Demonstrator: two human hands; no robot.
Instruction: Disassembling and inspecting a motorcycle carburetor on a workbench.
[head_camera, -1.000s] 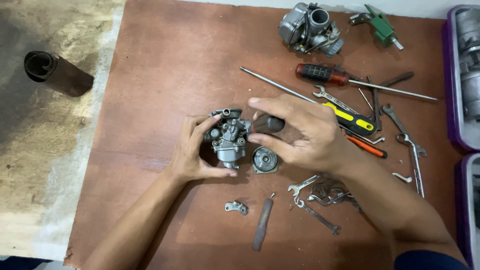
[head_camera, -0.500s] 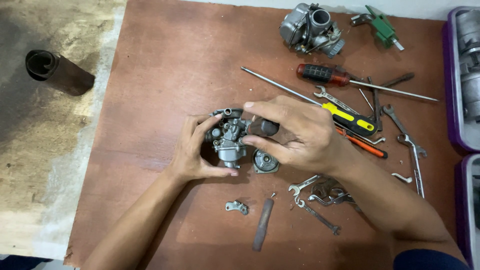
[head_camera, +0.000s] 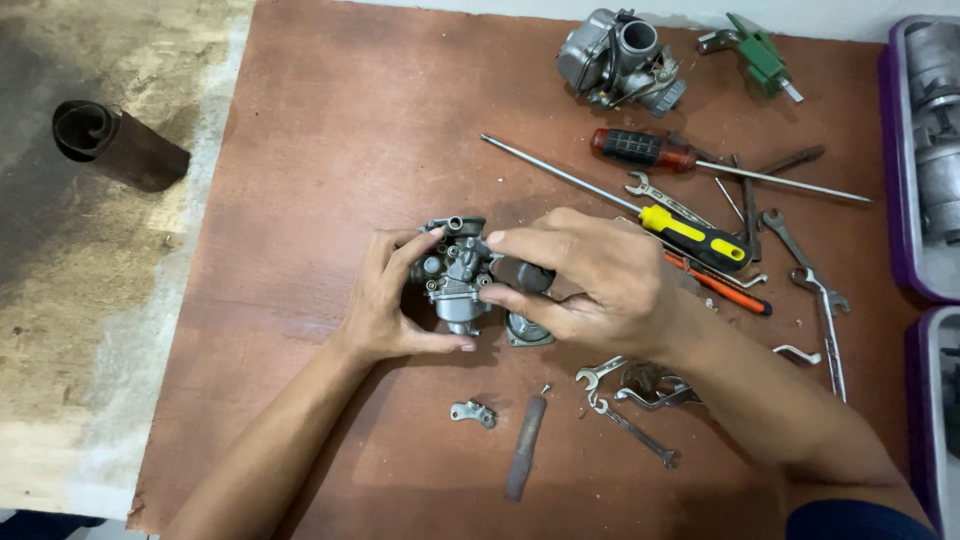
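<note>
We are cupping the carburetor (head_camera: 455, 275) in our left hand (head_camera: 385, 305) while our right hand's (head_camera: 590, 285) fingers (head_camera: 520, 240) are pinching the dark cap (head_camera: 522, 273), keeping it square.

No packages, labels, signs, screens

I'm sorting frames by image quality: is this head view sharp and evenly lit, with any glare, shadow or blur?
Head view: light soft and even; the brown board shows no harsh glare. Faint soft shadows lie under the left hand and right hand. The carburetor between them is fairly sharp, as are the tools at right, such as the yellow-handled screwdriver. No motion blur; edges bend only slightly.
</note>
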